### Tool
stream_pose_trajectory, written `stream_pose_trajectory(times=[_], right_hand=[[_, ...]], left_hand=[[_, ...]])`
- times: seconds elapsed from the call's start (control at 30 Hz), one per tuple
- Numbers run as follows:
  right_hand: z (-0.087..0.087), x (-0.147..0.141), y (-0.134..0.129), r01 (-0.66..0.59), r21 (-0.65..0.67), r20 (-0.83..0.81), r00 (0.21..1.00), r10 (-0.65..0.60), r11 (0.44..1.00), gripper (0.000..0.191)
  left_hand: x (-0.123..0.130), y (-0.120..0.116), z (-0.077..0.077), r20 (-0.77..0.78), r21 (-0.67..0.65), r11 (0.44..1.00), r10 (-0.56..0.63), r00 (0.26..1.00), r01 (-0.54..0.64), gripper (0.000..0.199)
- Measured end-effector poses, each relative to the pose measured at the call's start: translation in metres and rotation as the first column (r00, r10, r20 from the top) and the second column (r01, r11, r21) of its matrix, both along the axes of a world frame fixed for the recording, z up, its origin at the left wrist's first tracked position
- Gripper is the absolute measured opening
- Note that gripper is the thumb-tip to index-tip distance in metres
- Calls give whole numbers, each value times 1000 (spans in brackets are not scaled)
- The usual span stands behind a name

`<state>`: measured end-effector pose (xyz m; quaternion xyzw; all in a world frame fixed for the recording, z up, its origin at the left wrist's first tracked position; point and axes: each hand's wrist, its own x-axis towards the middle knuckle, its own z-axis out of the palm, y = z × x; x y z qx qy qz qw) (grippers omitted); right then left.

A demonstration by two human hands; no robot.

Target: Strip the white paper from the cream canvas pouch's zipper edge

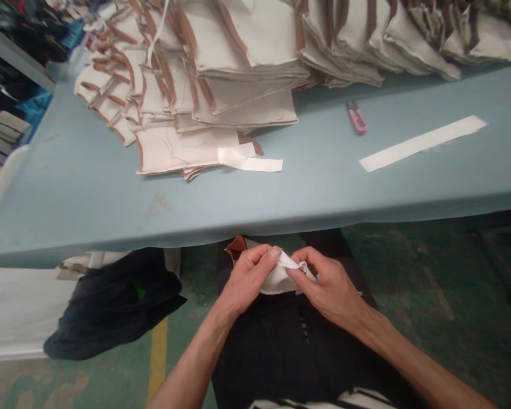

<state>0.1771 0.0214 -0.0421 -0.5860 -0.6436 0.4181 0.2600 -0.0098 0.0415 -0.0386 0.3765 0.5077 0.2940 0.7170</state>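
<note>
Over my lap, just below the table edge, I hold a cream fabric piece (276, 282) with a brown-orange trimmed end (237, 247) showing on its left. My left hand (252, 275) pinches its upper edge between thumb and fingers. Close by on the right, my right hand (323, 281) grips a bunched white fold of the same fabric. The fingers of both hands are closed, and part of the piece is hidden behind them.
Stacks of cream fabric pieces with brown edges (255, 102) line the table's back. Pink thread snips (357, 119) and a long white strip (423, 143) lie on the blue-green tabletop (315, 193). Shorter white strips (251, 162) rest by the stacks. Dark cloth (119, 307) hangs lower left.
</note>
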Motion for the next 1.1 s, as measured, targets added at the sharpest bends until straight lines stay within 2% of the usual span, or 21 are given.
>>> stream_pose_trajectory(times=[0.27, 0.63, 1.1], right_hand=[[-2, -2, 0, 7, -61, -12, 1000, -8, 998, 19], [-10, -6, -5, -7, -157, -30, 1000, 2, 988, 19], [-18, -10, -9, 0, -203, -68, 998, -15, 979, 22]], left_hand=[[2, -3, -5, -4, -36, 999, 34, 999, -34, 55], [7, -11, -15, 1, -125, 976, 180, 984, -178, 54], [13, -18, -29, -21, -204, 929, 312, 950, -309, 54]])
